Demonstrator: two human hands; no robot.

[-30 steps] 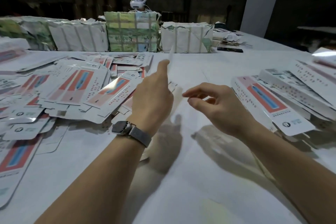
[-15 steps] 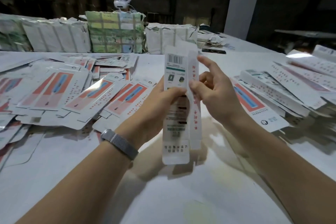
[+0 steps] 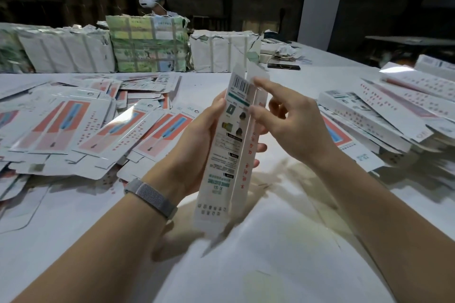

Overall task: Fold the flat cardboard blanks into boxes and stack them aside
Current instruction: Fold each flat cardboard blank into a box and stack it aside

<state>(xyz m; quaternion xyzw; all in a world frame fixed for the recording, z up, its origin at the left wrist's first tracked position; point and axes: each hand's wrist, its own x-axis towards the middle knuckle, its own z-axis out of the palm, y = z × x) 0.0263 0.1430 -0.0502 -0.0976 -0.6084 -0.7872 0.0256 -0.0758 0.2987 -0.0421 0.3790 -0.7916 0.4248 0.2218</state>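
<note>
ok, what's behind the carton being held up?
Behind the carton, left hand fingertips poke out past its right edge, so that hand wraps its back. Right hand touches the side panel. White table lies beyond. The hand's palm contact and the carton's rear face are hidden.

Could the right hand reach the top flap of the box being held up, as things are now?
Probably yes. The right hand is beside the upper part of the box, its fingers nearly touching it just under the top flap. Nothing lies between; the left hand holds the box lower down.
</note>
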